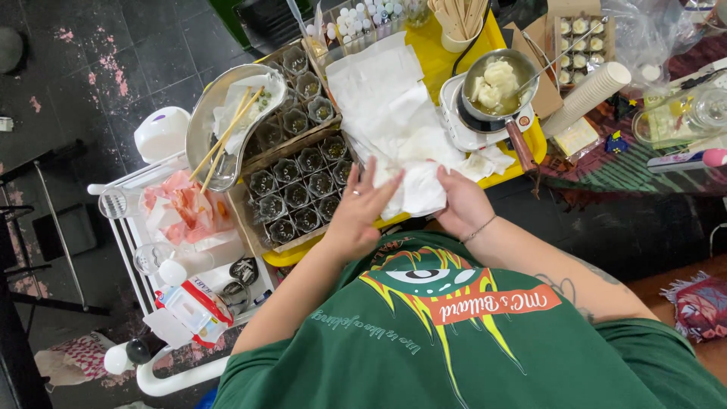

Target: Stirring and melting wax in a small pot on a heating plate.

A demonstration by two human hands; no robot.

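Both your hands, left hand (pixel 360 208) spread, right hand (pixel 459 203) pinching, are wiping with the white tissue (pixel 413 185); next, be gathering it carefully beside the jars (pixel 299 193).

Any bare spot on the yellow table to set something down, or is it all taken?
Little. One bare strip of yellow table lies between the white paper sheets and the scale with the pot. Left of the paper, the tray of small jars fills the space; the steel bowl overlaps it. Both hands, left hand and right hand, occupy the near edge on crumpled paper.
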